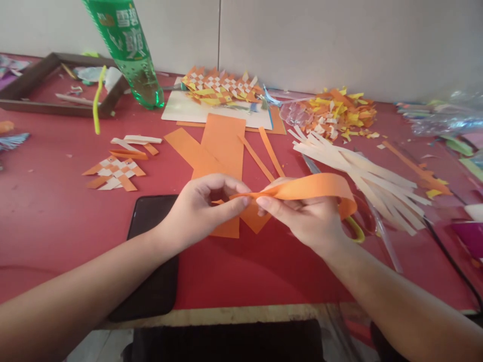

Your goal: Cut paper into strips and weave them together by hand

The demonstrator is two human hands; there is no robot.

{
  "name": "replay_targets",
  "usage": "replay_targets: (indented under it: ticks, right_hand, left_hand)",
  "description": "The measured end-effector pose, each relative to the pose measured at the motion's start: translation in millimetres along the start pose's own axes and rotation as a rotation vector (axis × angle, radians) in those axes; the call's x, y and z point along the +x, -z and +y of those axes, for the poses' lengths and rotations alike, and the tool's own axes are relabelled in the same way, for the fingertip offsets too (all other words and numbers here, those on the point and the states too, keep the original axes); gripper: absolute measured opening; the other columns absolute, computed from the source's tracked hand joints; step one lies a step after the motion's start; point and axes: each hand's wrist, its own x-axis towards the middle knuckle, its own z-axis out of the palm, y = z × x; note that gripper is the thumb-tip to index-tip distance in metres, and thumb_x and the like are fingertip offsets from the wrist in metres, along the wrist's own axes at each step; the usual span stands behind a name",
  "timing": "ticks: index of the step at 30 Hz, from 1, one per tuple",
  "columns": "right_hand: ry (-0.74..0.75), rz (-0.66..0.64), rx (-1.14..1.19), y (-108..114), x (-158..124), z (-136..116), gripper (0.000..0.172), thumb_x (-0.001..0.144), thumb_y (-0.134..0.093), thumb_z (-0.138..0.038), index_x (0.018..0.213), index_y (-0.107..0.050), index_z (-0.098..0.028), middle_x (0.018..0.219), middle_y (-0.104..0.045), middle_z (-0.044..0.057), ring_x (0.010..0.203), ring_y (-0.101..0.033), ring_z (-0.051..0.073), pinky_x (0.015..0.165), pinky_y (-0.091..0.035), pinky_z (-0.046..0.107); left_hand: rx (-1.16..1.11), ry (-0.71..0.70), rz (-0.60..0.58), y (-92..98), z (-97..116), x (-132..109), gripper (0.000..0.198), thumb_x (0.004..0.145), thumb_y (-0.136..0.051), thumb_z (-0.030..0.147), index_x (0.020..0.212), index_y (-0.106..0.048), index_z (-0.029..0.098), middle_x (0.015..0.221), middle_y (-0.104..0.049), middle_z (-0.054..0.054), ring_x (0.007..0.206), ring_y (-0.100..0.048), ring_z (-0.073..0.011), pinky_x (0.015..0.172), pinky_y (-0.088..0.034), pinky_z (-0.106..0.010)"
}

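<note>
Both of my hands pinch one orange paper strip (313,187) above the table. My left hand (207,203) holds its left end between thumb and fingers. Close beside it, my right hand (302,213) grips the strip where it is pressed flat, and the rest curves in a loop over that hand to the right. Beneath them lie orange paper sheets (224,143), partly hidden by my hands. Two narrow orange strips (270,151) rest just beyond. Scissors (356,229) with yellow on the handle are partly covered by my right hand.
Pale paper strips (362,171) fan out at right. A woven orange-and-white paper fish (115,173) lies left, a black phone-like slab (154,271) near the front edge. Behind are a green bottle (132,55), a brown frame (33,105), stacked woven pieces (222,85) and paper scraps (339,113).
</note>
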Motion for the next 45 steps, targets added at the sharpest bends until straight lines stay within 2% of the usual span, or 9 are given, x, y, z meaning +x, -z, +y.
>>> replay_targets:
  ticks: [4, 7, 10, 13, 17, 23, 27, 33, 45]
  right_hand:
    - [0.13, -0.065, -0.068, 5.2, 0.3, 0.2, 0.012, 0.079, -0.074, -0.02, 0.089, -0.071, -0.025, 0.079, -0.071, 0.001, 0.066, -0.066, 0.014, 0.058, -0.054, 0.027]
    - [0.312, -0.201, -0.054, 8.7, 2.2, 1.2, 0.019, 0.083, -0.063, -0.008, 0.092, -0.073, -0.022, 0.088, -0.072, 0.003, 0.072, -0.067, 0.013, 0.06, -0.053, 0.025]
    - [0.363, -0.23, -0.154, 9.0, 3.1, 0.1, 0.03, 0.083, -0.055, -0.001, 0.094, -0.075, -0.021, 0.094, -0.073, 0.004, 0.075, -0.068, 0.012, 0.064, -0.053, 0.024]
    - [0.277, -0.271, -0.097, 6.6, 1.9, -1.8, 0.027, 0.085, -0.056, -0.006, 0.096, -0.074, -0.022, 0.094, -0.073, 0.004, 0.077, -0.069, 0.014, 0.064, -0.055, 0.025]
    - [0.042, -0.243, 0.045, 0.5, -1.4, -0.9, 0.008, 0.084, -0.067, -0.017, 0.09, -0.071, -0.021, 0.083, -0.071, 0.002, 0.066, -0.068, 0.013, 0.058, -0.056, 0.025]
    - [-0.259, -0.219, 0.155, -3.2, 1.0, 2.2, 0.017, 0.082, -0.073, -0.031, 0.09, -0.064, -0.018, 0.069, -0.068, -0.001, 0.056, -0.065, 0.012, 0.055, -0.053, 0.025]
    - [-0.317, -0.248, 0.21, -1.9, 5.2, 0.1, 0.018, 0.082, -0.073, -0.032, 0.08, -0.065, -0.017, 0.062, -0.066, -0.001, 0.053, -0.063, 0.012, 0.057, -0.054, 0.026]
    - [-0.393, -0.284, 0.353, -3.0, 5.8, 2.9, 0.017, 0.084, -0.07, -0.033, 0.079, -0.066, -0.016, 0.062, -0.065, -0.001, 0.053, -0.062, 0.012, 0.053, -0.053, 0.027]
    - [-0.444, -0.247, 0.384, -4.1, 5.1, 6.3, 0.017, 0.083, -0.07, -0.031, 0.074, -0.066, -0.017, 0.059, -0.066, -0.001, 0.049, -0.061, 0.011, 0.051, -0.05, 0.024]
  left_hand:
    - [-0.047, 0.028, 0.035, 1.2, -0.5, -0.2, 0.004, 0.082, -0.071, 0.02, 0.085, -0.072, 0.019, 0.069, -0.066, 0.004, 0.062, -0.059, -0.0063, 0.061, -0.048, -0.016]
    - [-0.145, 0.037, 0.084, 2.2, -1.0, 0.4, 0.012, 0.083, -0.067, 0.012, 0.085, -0.075, 0.021, 0.083, -0.073, 0.002, 0.077, -0.065, -0.0068, 0.076, -0.051, -0.015]
    - [-0.282, 0.063, 0.095, 2.9, -1.0, 1.3, 0.013, 0.086, -0.064, 0.017, 0.083, -0.077, 0.021, 0.093, -0.074, 0.001, 0.083, -0.065, -0.0066, 0.078, -0.051, -0.014]
    - [-0.356, 0.05, 0.116, 2.4, 0.1, 2.2, 0.009, 0.081, -0.073, 0.02, 0.09, -0.075, 0.022, 0.092, -0.072, 0.002, 0.082, -0.065, -0.0063, 0.075, -0.052, -0.014]
    - [-0.355, 0.062, 0.152, 0.7, 2.3, 3.1, 0.041, 0.073, -0.079, 0.011, 0.109, -0.064, 0.023, 0.081, -0.068, 0.005, 0.076, -0.065, -0.0076, 0.073, -0.054, -0.018]
    - [-0.252, 0.069, 0.171, 0.6, 2.4, 2.5, 0.035, 0.07, -0.084, 0.02, 0.099, -0.064, 0.02, 0.076, -0.064, 0.005, 0.068, -0.064, -0.0059, 0.068, -0.053, -0.016]
    - [-0.206, 0.099, 0.133, 0.1, 1.8, 2.4, 0.029, 0.074, -0.08, 0.028, 0.096, -0.064, 0.018, 0.078, -0.066, 0.003, 0.07, -0.065, -0.0088, 0.072, -0.055, -0.02]
    - [-0.175, 0.18, 0.107, -2.1, 3.0, 0.6, 0.025, 0.072, -0.081, 0.029, 0.069, -0.06, 0.016, 0.069, -0.067, 0.002, 0.065, -0.066, -0.01, 0.069, -0.056, -0.022]
    - [-0.308, 0.218, 0.152, 2.7, 1.3, 5.8, 0.026, 0.072, -0.082, 0.026, 0.071, -0.058, 0.017, 0.066, -0.069, 0.004, 0.063, -0.069, -0.0082, 0.059, -0.054, -0.014]
